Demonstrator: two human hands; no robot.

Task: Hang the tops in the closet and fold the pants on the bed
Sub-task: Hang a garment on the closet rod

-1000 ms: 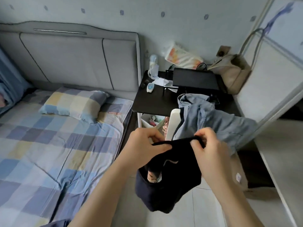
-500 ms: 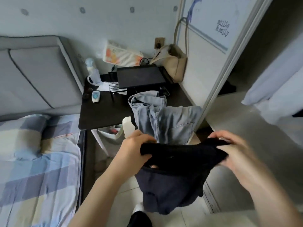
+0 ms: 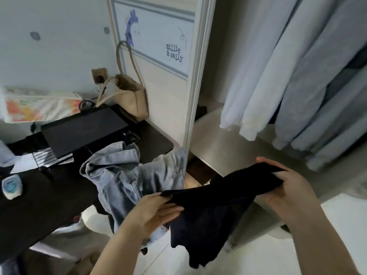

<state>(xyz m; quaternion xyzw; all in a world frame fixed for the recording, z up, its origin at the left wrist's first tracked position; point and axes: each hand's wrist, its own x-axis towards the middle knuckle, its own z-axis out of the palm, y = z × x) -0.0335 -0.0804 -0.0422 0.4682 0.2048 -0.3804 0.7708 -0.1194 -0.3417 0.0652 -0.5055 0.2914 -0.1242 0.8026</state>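
Black knit fabric, a dark top, is stretched between both hands just in front of the open closet, its body hanging loose toward the floor. The left hand pinches one end of the upper edge with curled fingers, and the right hand grips the other end, fingers wrapped round the bunched cloth. No hanger shows in the head view, so the step probably calls for finding the neckline and keeping the shoulders level before reaching in. Inside the closet, pale garments already hang thickly to the right, which could crowd the rail. Left of the closet, grey-blue jeans lie draped over the dark counter, beside a black laptop and a beige bag.
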